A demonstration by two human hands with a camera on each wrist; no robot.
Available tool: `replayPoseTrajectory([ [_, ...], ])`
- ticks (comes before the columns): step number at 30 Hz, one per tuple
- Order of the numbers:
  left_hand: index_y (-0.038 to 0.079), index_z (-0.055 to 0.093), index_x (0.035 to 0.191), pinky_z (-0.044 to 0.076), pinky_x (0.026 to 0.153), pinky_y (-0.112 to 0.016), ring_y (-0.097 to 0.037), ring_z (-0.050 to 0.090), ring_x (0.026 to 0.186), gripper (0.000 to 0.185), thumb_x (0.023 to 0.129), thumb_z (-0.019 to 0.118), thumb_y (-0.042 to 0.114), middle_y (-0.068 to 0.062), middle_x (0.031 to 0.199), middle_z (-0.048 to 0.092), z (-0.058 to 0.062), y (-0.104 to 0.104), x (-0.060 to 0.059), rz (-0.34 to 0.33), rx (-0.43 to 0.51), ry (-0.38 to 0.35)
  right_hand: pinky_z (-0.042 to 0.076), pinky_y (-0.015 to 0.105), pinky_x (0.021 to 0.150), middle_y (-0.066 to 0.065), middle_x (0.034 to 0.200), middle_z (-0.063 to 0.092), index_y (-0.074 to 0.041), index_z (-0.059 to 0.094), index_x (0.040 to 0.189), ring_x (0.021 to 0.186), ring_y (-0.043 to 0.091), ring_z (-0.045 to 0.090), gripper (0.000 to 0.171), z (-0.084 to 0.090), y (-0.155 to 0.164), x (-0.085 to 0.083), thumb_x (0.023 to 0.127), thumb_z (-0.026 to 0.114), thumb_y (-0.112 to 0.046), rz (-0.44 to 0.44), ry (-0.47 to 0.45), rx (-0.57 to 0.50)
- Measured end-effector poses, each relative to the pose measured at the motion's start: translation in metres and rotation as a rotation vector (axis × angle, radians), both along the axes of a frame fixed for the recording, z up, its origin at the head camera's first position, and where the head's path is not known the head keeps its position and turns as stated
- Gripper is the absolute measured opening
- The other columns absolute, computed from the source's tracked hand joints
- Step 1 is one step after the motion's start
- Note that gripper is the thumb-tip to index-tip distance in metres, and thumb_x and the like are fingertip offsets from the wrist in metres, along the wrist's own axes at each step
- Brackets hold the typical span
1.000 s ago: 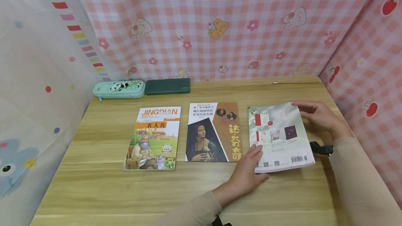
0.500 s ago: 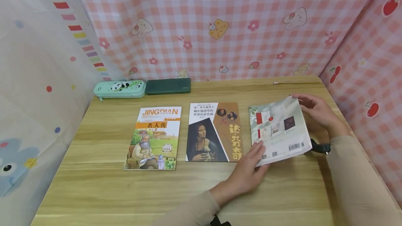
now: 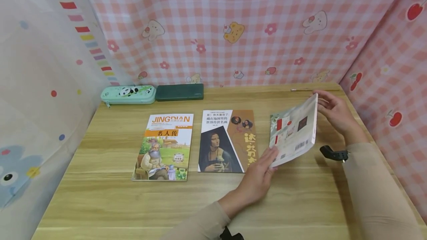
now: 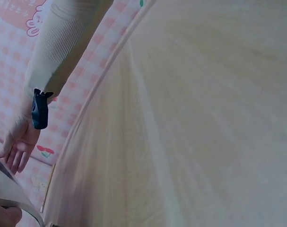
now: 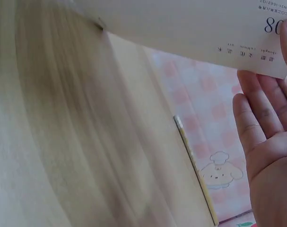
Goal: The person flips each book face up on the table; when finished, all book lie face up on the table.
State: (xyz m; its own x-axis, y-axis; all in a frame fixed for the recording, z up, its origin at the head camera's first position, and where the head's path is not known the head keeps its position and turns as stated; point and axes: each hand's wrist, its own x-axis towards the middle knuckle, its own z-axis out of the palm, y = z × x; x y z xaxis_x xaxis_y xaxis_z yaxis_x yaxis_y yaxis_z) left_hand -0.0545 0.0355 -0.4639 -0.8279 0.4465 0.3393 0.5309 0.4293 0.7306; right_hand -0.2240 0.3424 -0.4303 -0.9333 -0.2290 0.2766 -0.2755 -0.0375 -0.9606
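A thin magazine (image 3: 293, 132) with a pale back cover and a barcode is tilted up on the right side of the table, its right edge raised highest. My right hand (image 3: 338, 117) pinches its upper right corner; in the right wrist view the thumb lies on the printed cover (image 5: 219, 40) and the fingers are at the other side. At the lower left edge my left hand (image 3: 255, 182) grips the magazine, fingers on the back cover and thumb below. Close to the left hand lies a book with a portrait painting (image 3: 223, 140).
Further left lies a book with a bearded man (image 3: 163, 151). A mint panda pencil case (image 3: 128, 95) and a dark green case (image 3: 179, 92) stand along the back edge. A pencil (image 5: 195, 165) lies at the back right. Checked curtains (image 3: 207, 29) enclose the table (image 3: 150, 210).
The magazine's right edge has risen and swung leftward, from nearly flat to steeply tilted. My right hand has moved up with it; my left hand has shifted slightly left.
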Motion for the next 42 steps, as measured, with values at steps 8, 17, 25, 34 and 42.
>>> replayPoseTrajectory([
  [8,0.002,0.047,0.150,0.043,0.112,-0.035,-0.026,0.054,0.133,0.047,0.104,0.051,0.009,-0.021,0.145,0.053,0.004,-0.006,-0.008,0.101,0.105,-0.009,0.055,0.018,0.092,0.005,0.115,0.072,0.011,0.054,0.123,0.106,0.012,0.069,0.025,0.012,-0.009,0.000,0.098,0.057,0.009,-0.025,0.035,-0.042],
  [17,0.002,0.066,0.126,0.060,0.078,-0.030,-0.016,0.070,0.090,0.030,0.106,0.052,0.020,-0.014,0.106,0.075,0.008,-0.010,-0.012,0.182,0.171,-0.013,0.054,0.009,0.070,-0.016,0.094,0.067,-0.014,0.065,0.118,0.083,-0.003,0.065,0.024,0.033,-0.022,-0.001,0.096,0.067,-0.004,-0.314,0.034,0.242],
  [25,0.002,0.073,0.112,0.058,0.075,-0.014,-0.012,0.073,0.090,0.022,0.092,0.074,0.011,-0.015,0.101,0.076,0.006,-0.010,-0.011,0.263,0.280,-0.065,0.050,0.008,0.064,-0.026,0.092,0.059,0.003,0.064,0.124,0.080,-0.006,0.059,0.044,0.032,-0.022,-0.002,0.095,0.072,-0.029,-0.417,-0.023,0.529],
  [34,-0.004,0.069,0.121,0.058,0.074,-0.016,-0.019,0.076,0.088,0.041,0.083,0.081,0.001,-0.020,0.101,0.074,0.003,-0.006,-0.010,0.290,0.375,-0.288,0.052,0.016,0.058,-0.009,0.091,0.065,0.002,0.063,0.131,0.077,0.004,0.057,0.057,0.011,-0.021,-0.010,0.094,0.071,-0.041,-0.365,-0.117,0.629],
  [42,0.003,0.073,0.105,0.058,0.077,-0.020,-0.007,0.074,0.076,0.024,0.082,0.082,0.006,-0.009,0.087,0.077,-0.011,-0.007,-0.010,0.350,0.164,-0.329,0.051,0.015,0.066,0.021,0.120,0.063,0.001,0.056,0.142,0.097,0.024,0.057,0.060,-0.015,-0.029,-0.017,0.099,0.064,-0.040,-0.275,-0.241,0.685],
])
